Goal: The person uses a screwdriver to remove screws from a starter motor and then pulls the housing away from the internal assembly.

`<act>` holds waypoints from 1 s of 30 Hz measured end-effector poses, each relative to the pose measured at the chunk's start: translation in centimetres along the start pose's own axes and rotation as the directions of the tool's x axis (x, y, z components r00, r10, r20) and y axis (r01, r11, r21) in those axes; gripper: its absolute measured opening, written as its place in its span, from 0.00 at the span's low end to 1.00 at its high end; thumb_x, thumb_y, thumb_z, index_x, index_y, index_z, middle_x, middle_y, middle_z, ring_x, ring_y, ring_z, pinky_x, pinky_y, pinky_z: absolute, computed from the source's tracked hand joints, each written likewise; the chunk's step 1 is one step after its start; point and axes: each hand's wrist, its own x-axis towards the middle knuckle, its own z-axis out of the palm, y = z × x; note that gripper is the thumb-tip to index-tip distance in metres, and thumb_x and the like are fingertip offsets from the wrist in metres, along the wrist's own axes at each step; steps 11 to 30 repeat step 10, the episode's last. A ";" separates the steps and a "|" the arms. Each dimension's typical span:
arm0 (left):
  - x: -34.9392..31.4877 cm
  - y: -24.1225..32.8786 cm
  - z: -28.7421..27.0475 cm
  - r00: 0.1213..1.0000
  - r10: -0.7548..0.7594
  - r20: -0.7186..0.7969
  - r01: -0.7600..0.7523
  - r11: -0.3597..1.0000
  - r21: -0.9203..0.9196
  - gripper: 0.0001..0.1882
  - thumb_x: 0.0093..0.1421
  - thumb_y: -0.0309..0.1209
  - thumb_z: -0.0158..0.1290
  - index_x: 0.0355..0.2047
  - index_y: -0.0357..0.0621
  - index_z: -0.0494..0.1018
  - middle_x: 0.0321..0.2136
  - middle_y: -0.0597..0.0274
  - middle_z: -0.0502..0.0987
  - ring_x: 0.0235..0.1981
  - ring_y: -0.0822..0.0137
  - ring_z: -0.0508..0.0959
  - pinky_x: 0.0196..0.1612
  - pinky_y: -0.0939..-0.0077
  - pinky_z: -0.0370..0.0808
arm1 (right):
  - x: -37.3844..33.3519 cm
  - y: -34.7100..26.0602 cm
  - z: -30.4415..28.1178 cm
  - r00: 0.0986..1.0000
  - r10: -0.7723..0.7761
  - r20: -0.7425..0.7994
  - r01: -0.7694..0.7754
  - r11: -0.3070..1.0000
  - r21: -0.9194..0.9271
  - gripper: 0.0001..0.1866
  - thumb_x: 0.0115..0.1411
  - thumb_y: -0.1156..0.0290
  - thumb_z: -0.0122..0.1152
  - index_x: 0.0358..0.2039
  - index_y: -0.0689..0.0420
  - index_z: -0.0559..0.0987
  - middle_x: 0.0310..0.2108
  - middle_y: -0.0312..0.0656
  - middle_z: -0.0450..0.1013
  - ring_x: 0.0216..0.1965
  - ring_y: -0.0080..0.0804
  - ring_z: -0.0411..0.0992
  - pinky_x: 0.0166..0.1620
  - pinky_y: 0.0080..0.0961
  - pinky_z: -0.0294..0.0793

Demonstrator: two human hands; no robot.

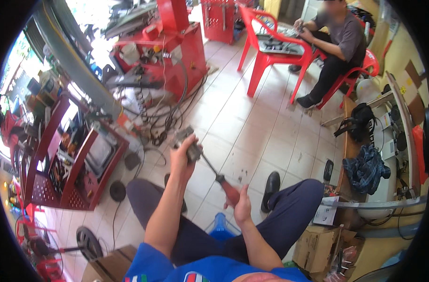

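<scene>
My left hand [180, 159] is closed around a grey cast-metal part [193, 153], blocky and irregular, perhaps from an engine; its exact kind is not clear. In my right hand [243, 207] is a screwdriver [230, 189] with a red handle and a dark collar. Its thin shaft slants up and left, and its tip meets the metal part or lies just in front of it; the contact is too small to make out. Both hands are held out above the floor, in front of my spread knees. A corner of blue stool [219, 224] shows between my legs.
On the left stands a dark red tool cart [78, 176] full of tools. Cables [165, 122] lie beside a red machine [191, 56]. Farther off, a person [339, 40] sits by a red chair [266, 58] holding parts. A bench with a plaid cloth [366, 170] is at right.
</scene>
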 end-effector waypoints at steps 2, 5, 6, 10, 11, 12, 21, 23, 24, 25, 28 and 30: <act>0.4 0.0 -0.8 0.999 -0.018 -0.032 0.018 1.000 -0.004 0.17 0.57 0.29 0.64 0.43 0.38 0.72 0.33 0.58 0.76 0.31 0.65 0.78 0.35 0.69 0.79 | -0.3 -0.8 1.0 0.994 -0.082 -0.068 0.079 0.996 -0.046 0.20 0.72 0.55 0.46 0.50 0.62 0.68 0.34 0.40 0.70 0.34 0.25 0.72 0.36 0.27 0.79; 0.7 -0.1 -1.4 0.996 0.023 -0.084 -0.023 1.000 0.001 0.15 0.57 0.31 0.65 0.41 0.37 0.74 0.32 0.58 0.77 0.30 0.65 0.78 0.34 0.70 0.79 | -1.1 -1.5 1.8 0.967 -0.251 -0.032 0.236 0.940 -0.247 0.17 0.67 0.69 0.58 0.51 0.62 0.67 0.40 0.41 0.71 0.40 0.25 0.72 0.40 0.27 0.79; 1.0 0.1 -1.0 0.996 0.025 -0.089 -0.025 1.000 -0.004 0.17 0.57 0.31 0.65 0.42 0.37 0.73 0.33 0.58 0.77 0.30 0.66 0.78 0.35 0.70 0.79 | -0.9 -2.0 1.5 0.960 -0.281 -0.013 0.265 0.919 -0.292 0.18 0.65 0.73 0.60 0.52 0.62 0.66 0.41 0.42 0.71 0.42 0.25 0.72 0.42 0.27 0.79; 0.6 0.6 -2.0 0.998 0.066 -0.005 -0.065 0.994 0.086 0.20 0.56 0.32 0.65 0.45 0.38 0.72 0.35 0.57 0.76 0.34 0.66 0.78 0.37 0.68 0.79 | -0.8 -1.8 -0.2 0.988 -0.093 0.120 0.099 0.994 -0.048 0.21 0.65 0.73 0.61 0.54 0.62 0.65 0.45 0.48 0.71 0.44 0.33 0.75 0.50 0.33 0.77; 0.6 0.6 -2.0 0.998 0.066 -0.005 -0.065 0.994 0.086 0.20 0.56 0.32 0.65 0.45 0.38 0.72 0.35 0.57 0.76 0.34 0.66 0.78 0.37 0.68 0.79 | -0.8 -1.8 -0.2 0.988 -0.093 0.120 0.099 0.994 -0.048 0.21 0.65 0.73 0.61 0.54 0.62 0.65 0.45 0.48 0.71 0.44 0.33 0.75 0.50 0.33 0.77; 0.6 0.6 -2.0 0.998 0.066 -0.005 -0.065 0.994 0.086 0.20 0.56 0.32 0.65 0.45 0.38 0.72 0.35 0.57 0.76 0.34 0.66 0.78 0.37 0.68 0.79 | -0.8 -1.8 -0.2 0.988 -0.093 0.120 0.099 0.994 -0.048 0.21 0.65 0.73 0.61 0.54 0.62 0.65 0.45 0.48 0.71 0.44 0.33 0.75 0.50 0.33 0.77; 0.6 0.6 -2.0 0.998 0.066 -0.005 -0.065 0.994 0.086 0.20 0.56 0.32 0.65 0.45 0.38 0.72 0.35 0.57 0.76 0.34 0.66 0.78 0.37 0.68 0.79 | -0.8 -1.8 -0.2 0.988 -0.093 0.120 0.099 0.994 -0.048 0.21 0.65 0.73 0.61 0.54 0.62 0.65 0.45 0.48 0.71 0.44 0.33 0.75 0.50 0.33 0.77; 0.6 0.6 -2.0 0.998 0.066 -0.005 -0.065 0.994 0.086 0.20 0.56 0.32 0.65 0.45 0.38 0.72 0.35 0.57 0.76 0.34 0.66 0.78 0.37 0.68 0.79 | -0.8 -1.8 -0.2 0.988 -0.093 0.120 0.099 0.994 -0.048 0.21 0.65 0.73 0.61 0.54 0.62 0.65 0.45 0.48 0.71 0.44 0.33 0.75 0.50 0.33 0.77; 0.6 0.6 -2.0 0.998 0.066 -0.005 -0.065 0.994 0.086 0.20 0.56 0.32 0.65 0.45 0.38 0.72 0.35 0.57 0.76 0.34 0.66 0.78 0.37 0.68 0.79 | -0.8 -1.8 -0.2 0.988 -0.093 0.120 0.099 0.994 -0.048 0.21 0.65 0.73 0.61 0.54 0.62 0.65 0.45 0.48 0.71 0.44 0.33 0.75 0.50 0.33 0.77; 0.6 0.6 -2.0 0.998 0.066 -0.005 -0.065 0.994 0.086 0.20 0.56 0.32 0.65 0.45 0.38 0.72 0.35 0.57 0.76 0.34 0.66 0.78 0.37 0.68 0.79 | -0.8 -1.8 -0.2 0.988 -0.093 0.120 0.099 0.994 -0.048 0.21 0.65 0.73 0.61 0.54 0.62 0.65 0.45 0.48 0.71 0.44 0.33 0.75 0.50 0.33 0.77; 0.6 0.6 -2.0 0.998 0.066 -0.005 -0.065 0.994 0.086 0.20 0.56 0.32 0.65 0.45 0.38 0.72 0.35 0.57 0.76 0.34 0.66 0.78 0.37 0.68 0.79 | -0.8 -1.8 -0.2 0.988 -0.093 0.120 0.099 0.994 -0.048 0.21 0.65 0.73 0.61 0.54 0.62 0.65 0.45 0.48 0.71 0.44 0.33 0.75 0.50 0.33 0.77; 0.6 0.6 -2.0 0.998 0.066 -0.005 -0.065 0.994 0.086 0.20 0.56 0.32 0.65 0.45 0.38 0.72 0.35 0.57 0.76 0.34 0.66 0.78 0.37 0.68 0.79 | -0.8 -1.8 -0.2 0.988 -0.093 0.120 0.099 0.994 -0.048 0.21 0.65 0.73 0.61 0.54 0.62 0.65 0.45 0.48 0.71 0.44 0.33 0.75 0.50 0.33 0.77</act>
